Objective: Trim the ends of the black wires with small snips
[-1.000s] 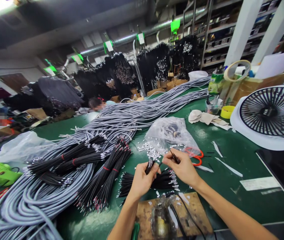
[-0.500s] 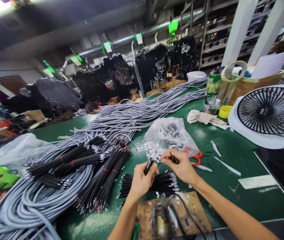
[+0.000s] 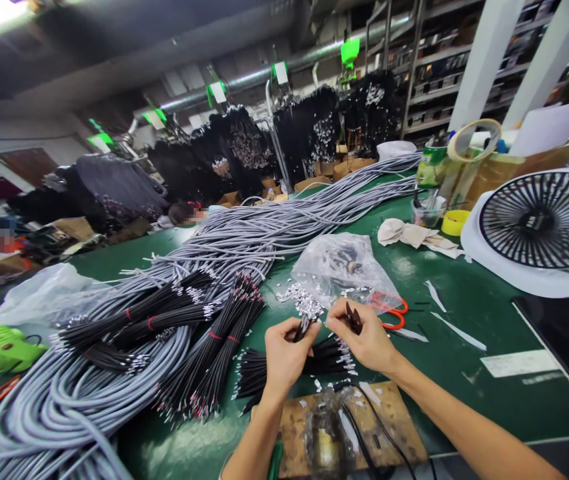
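My left hand point(image 3: 287, 353) is closed, fingertips pinched on a short black piece point(image 3: 303, 329) whose exact kind I cannot make out. Close beside it, my right hand point(image 3: 367, 340) is also closed, with several dark slender pieces point(image 3: 353, 319) sticking up out of its fingers. The fingertips of the two hands almost meet. Just beyond them lies a pile of small silver metal bits point(image 3: 305, 300), spilling beside a clear plastic bag point(image 3: 347, 263). Under and behind my hands is a bundle of short black wires point(image 3: 254, 370) with silver ends.
Nearest me sits a wooden board point(image 3: 394, 427) carrying a small device and black cords. Long grey cables point(image 3: 59, 400) and tied black wire bundles point(image 3: 214, 353) cover the left. Orange-handled scissors point(image 3: 398, 319), a fan point(image 3: 539, 223) and a dark flat panel point(image 3: 559, 340) are on the right.
My right hand has turned a little, and the dark pieces in it stand more upright. The left hand stays nearly in place. The whole view has shifted slightly.
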Tool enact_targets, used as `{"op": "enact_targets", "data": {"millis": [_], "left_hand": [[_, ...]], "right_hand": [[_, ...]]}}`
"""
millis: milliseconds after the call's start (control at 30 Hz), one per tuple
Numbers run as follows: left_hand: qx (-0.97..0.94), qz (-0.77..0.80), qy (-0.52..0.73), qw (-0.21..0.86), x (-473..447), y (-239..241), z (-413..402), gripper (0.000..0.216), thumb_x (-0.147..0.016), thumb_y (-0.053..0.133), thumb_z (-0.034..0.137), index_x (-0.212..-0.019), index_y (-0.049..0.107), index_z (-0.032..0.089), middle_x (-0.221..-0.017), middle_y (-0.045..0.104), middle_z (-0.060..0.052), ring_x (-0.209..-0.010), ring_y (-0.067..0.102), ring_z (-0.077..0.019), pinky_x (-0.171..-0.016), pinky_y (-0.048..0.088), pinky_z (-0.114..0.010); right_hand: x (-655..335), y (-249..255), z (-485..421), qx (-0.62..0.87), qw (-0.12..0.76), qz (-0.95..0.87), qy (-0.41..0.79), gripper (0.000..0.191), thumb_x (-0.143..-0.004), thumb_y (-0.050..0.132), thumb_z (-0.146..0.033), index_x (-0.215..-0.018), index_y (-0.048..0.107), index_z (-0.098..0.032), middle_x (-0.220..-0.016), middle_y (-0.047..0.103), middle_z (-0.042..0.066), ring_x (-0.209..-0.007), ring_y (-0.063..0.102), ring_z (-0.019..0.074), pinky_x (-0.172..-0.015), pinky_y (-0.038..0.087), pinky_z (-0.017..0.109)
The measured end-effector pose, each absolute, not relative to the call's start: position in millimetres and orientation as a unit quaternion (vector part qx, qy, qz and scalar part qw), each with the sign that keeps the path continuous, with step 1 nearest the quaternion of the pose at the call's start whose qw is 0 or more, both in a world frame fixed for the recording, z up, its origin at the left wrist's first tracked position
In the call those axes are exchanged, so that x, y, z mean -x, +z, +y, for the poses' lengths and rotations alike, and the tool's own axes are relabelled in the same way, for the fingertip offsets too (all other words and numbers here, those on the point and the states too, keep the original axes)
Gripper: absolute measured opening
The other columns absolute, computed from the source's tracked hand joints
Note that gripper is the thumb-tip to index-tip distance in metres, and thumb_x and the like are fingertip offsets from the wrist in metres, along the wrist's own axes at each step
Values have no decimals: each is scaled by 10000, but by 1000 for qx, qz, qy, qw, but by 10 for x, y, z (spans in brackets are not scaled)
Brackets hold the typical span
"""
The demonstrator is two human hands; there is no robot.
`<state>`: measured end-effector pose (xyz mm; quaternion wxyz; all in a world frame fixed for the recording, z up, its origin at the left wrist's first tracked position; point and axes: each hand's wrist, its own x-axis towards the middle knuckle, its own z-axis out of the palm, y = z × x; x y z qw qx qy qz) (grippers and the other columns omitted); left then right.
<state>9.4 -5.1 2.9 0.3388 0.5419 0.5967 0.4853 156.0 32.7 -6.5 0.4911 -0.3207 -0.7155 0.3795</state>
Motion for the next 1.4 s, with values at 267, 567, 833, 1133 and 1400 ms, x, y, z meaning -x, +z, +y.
{"op": "enact_targets", "data": {"millis": [267, 567, 833, 1133, 1400], "left_hand": [[-555, 592, 476, 338, -77, -53, 81, 278, -733, 597, 365, -621, 632, 112, -555, 588, -5, -520, 499, -113, -527, 375, -213], [-551, 612, 484, 296, -49, -141, 109, 297, -813, 486, 402, -818, 615, 134, -485, 460, 46, -474, 440, -101, -517, 339, -210], [-551, 598, 476, 335, -52, -98, 45, 311, -749, 570, 426, -658, 541, 130, -476, 365, 61, -430, 322, -67, -421, 252, -188], [-565, 586, 462, 351, -68, 5, -62, 339, -811, 490, 422, -653, 561, 131, -478, 362, 54, -435, 323, -67, -427, 252, -189], [-557, 616, 494, 257, -97, 57, -82, 312, -787, 527, 400, -624, 557, 135, -506, 411, 42, -462, 364, -82, -455, 288, -201]], "right_hand": [[-1570, -73, 406, 404, 492, -707, 308, 199, -838, 482, -272, -951, 605, -165, -734, 539, 18, -560, 431, 111, -536, 356, 234], [-1626, -147, 433, 440, 337, -790, 263, 139, -662, 617, -171, -526, 633, -195, -506, 574, 6, -512, 510, 141, -487, 293, 233], [-1603, -89, 444, 437, 432, -744, 264, 202, -812, 509, -274, -755, 667, -162, -650, 596, 39, -562, 483, 133, -534, 360, 250], [-1543, -32, 343, 350, 474, -734, 337, 206, -808, 533, -239, -933, 680, -168, -688, 623, 23, -561, 510, 114, -515, 400, 230], [-1531, -45, 309, 371, 456, -735, 338, 321, -861, 460, -327, -1137, 575, -212, -1000, 634, 59, -887, 578, 183, -783, 442, 313]]}}
